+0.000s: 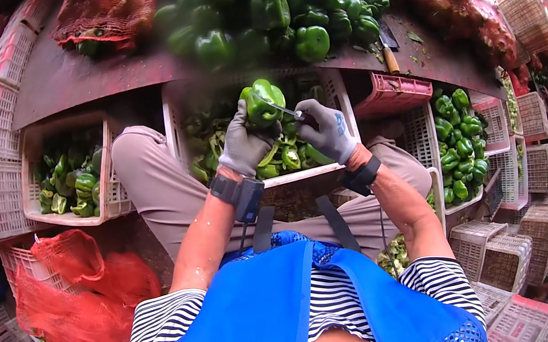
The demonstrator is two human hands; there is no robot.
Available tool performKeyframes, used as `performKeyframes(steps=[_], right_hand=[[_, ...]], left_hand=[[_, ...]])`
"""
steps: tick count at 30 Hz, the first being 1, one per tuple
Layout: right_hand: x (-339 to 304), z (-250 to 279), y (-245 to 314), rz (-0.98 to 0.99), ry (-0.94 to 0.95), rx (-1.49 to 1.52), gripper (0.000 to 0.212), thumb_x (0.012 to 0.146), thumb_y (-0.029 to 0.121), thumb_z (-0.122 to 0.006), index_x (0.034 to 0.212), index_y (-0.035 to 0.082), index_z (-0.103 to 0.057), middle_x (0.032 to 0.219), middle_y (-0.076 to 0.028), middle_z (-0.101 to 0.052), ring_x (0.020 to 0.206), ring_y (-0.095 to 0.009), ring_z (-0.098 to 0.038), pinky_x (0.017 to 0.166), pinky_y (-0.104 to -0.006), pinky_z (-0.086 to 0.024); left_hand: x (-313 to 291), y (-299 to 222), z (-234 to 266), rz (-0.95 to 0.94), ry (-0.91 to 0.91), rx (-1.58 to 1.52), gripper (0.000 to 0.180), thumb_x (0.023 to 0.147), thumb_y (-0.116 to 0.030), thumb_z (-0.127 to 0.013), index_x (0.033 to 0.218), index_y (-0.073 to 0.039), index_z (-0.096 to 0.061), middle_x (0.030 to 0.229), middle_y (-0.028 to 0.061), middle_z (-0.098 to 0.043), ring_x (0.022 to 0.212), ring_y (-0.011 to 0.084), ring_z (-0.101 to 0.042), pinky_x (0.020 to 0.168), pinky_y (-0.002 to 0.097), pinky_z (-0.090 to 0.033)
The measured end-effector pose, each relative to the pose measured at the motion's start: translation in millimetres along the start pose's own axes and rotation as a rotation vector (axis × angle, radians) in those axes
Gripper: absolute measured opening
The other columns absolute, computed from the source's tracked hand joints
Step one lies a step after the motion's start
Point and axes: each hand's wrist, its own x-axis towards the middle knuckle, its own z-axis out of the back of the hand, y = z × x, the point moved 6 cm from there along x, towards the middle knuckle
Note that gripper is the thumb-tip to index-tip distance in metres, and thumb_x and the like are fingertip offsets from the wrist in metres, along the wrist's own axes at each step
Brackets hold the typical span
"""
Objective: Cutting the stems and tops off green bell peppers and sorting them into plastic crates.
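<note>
In my gloved left hand (244, 139) is a whole green bell pepper (264, 101), its upper part turned toward me. My right hand (327, 131), also in a grey glove, grips a small knife (280, 107) whose thin blade lies against the pepper. Most of the knife's handle is hidden in my fingers. Both hands hover over a white crate (304, 175) between my knees, which holds cut green pepper pieces (291, 160). Beyond it, a large heap of whole green peppers (269, 9) lies on the dark tabletop.
A crate of cut peppers (70, 181) stands at the left, a crate of whole peppers (460, 145) at the right. On the table lies a wooden-handled cleaver (390, 51). Red mesh sacks (106, 10) sit at the back; an orange-red net (78, 308) droops at the lower left.
</note>
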Motion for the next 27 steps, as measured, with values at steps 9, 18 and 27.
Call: performKeyframes(steps=[9,18,27], right_hand=[[1,-9,19,-0.119,0.214,0.034,0.016,0.079,0.012,-0.064,0.094,0.008,-0.058,0.069,-0.011,-0.058,0.063,-0.029,-0.061,0.060,-0.0369,-0.047],[-20,-14,32,0.058,0.056,-0.082,0.015,0.080,0.011,-0.065,0.092,0.006,-0.058,0.071,-0.013,-0.061,0.066,-0.032,-0.063,0.060,-0.0382,-0.048],[-36,-20,24,0.358,-0.110,-0.330,0.019,0.078,0.014,-0.068,0.092,0.009,-0.057,0.072,-0.011,-0.056,0.066,-0.032,-0.061,0.058,-0.0433,-0.048]], left_hand=[[-15,2,-14,0.027,0.122,-0.024,0.038,0.097,-0.038,-0.056,0.122,-0.009,-0.057,0.116,0.0101,-0.063,0.102,0.0269,-0.063,0.088,0.0464,-0.054],[-26,12,-8,0.062,0.139,-0.034,0.035,0.099,-0.035,-0.053,0.120,-0.008,-0.059,0.119,0.0097,-0.063,0.107,0.0256,-0.062,0.096,0.0465,-0.051],[-36,32,-19,0.024,0.103,0.088,0.039,0.099,-0.033,-0.053,0.128,-0.007,-0.055,0.126,0.0106,-0.060,0.115,0.0268,-0.058,0.103,0.0447,-0.046]])
